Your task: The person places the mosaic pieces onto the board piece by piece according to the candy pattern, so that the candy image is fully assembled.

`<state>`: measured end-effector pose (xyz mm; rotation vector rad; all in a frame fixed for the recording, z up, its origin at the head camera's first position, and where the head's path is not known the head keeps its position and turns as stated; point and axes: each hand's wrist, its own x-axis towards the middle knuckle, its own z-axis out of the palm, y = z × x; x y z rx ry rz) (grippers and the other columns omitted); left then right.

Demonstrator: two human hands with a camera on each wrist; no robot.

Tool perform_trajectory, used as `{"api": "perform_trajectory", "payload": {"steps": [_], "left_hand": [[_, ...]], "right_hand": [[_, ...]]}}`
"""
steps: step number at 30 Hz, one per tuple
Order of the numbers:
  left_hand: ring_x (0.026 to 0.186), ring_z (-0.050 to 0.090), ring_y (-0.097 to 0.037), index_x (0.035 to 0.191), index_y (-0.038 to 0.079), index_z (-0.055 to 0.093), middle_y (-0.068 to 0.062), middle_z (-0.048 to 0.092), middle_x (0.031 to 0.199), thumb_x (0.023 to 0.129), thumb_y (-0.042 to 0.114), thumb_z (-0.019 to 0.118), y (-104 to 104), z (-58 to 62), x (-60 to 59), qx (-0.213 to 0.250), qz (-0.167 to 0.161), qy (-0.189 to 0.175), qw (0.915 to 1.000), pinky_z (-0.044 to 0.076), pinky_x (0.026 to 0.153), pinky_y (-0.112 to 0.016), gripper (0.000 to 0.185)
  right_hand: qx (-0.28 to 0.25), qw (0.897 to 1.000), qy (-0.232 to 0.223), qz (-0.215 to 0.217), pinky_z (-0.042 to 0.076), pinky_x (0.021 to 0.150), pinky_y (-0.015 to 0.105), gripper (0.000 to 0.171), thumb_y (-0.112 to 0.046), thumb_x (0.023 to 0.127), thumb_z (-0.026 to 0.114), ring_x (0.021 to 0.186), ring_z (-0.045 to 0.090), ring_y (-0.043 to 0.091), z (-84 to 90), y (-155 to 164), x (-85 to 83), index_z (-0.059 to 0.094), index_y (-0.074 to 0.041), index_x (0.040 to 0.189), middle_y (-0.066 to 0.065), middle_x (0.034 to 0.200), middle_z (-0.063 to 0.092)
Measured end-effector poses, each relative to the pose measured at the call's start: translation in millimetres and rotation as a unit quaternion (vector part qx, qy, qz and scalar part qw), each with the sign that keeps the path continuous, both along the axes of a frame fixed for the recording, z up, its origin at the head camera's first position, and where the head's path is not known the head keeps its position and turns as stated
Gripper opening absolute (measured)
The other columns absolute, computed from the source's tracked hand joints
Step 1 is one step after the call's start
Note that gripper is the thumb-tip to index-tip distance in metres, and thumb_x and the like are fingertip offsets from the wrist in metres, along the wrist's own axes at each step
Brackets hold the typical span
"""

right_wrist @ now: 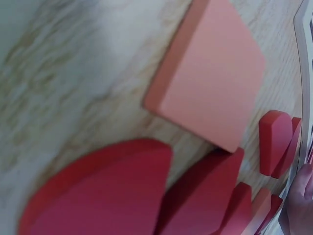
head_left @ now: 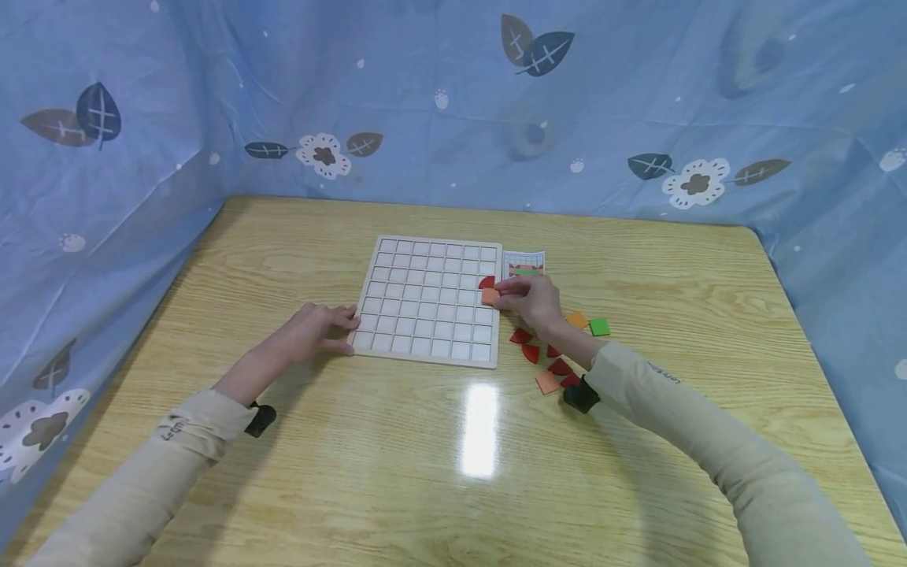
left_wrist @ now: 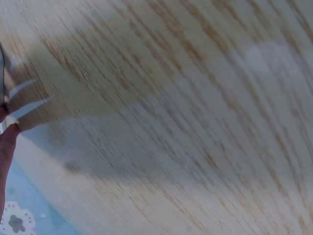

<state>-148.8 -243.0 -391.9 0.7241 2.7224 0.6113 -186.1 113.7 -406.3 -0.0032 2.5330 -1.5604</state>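
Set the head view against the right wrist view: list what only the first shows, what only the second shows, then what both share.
Only the head view shows the grid board, the pattern card, a green tile, the left hand at the board's left edge, and the right hand pinching an orange tile over the board. Only the right wrist view shows the thick side faces of the pieces close up. Both show red curved pieces, an orange square and the wooden table.
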Motion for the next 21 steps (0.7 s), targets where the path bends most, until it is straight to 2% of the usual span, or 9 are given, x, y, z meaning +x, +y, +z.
{"api": "perform_trajectory", "payload": {"steps": [6, 12, 21], "left_hand": [[0.128, 0.042, -0.042, 0.121, -0.009, 0.058, -0.025, 0.046, 0.135, 0.077, 0.013, 0.078, 0.0, 1.0, -0.1, 0.007, 0.0, -0.005, 1.0, 0.033, 0.105, -0.054, 0.053], [0.128, 0.041, -0.042, 0.122, -0.009, 0.058, -0.025, 0.046, 0.135, 0.079, 0.015, 0.076, 0.4, 1.5, 0.2, 0.0, 0.001, -0.007, 1.0, 0.033, 0.105, -0.054, 0.053], [0.128, 0.041, -0.042, 0.122, -0.009, 0.058, -0.025, 0.046, 0.136, 0.078, 0.013, 0.077, 0.8, 1.2, 0.1, -0.001, 0.008, -0.01, 0.9999, 0.034, 0.105, -0.054, 0.053]], "right_hand": [[-0.016, 1.0, -0.003, 0.006, 0.055, 0.08, 0.027, 0.024, -0.004, 0.084, 0.073, 0.09, 0.069, 0.025, -2.3, -1.3, -2.2, 0.071, 0.004, 0.106, 0.019, 0.1, 0.071], [-0.017, 1.0, -0.009, 0.006, 0.053, 0.069, 0.019, 0.023, -0.004, 0.084, 0.073, 0.079, 0.067, 0.016, -3.7, -1.4, -2.0, 0.071, 0.004, 0.105, 0.018, 0.093, 0.071], [-0.017, 1.0, -0.019, -0.001, 0.052, 0.062, 0.019, 0.023, -0.004, 0.082, 0.075, 0.071, 0.062, 0.009, -4.1, -4.4, -3.0, 0.072, 0.004, 0.104, 0.014, 0.087, 0.07]]}}
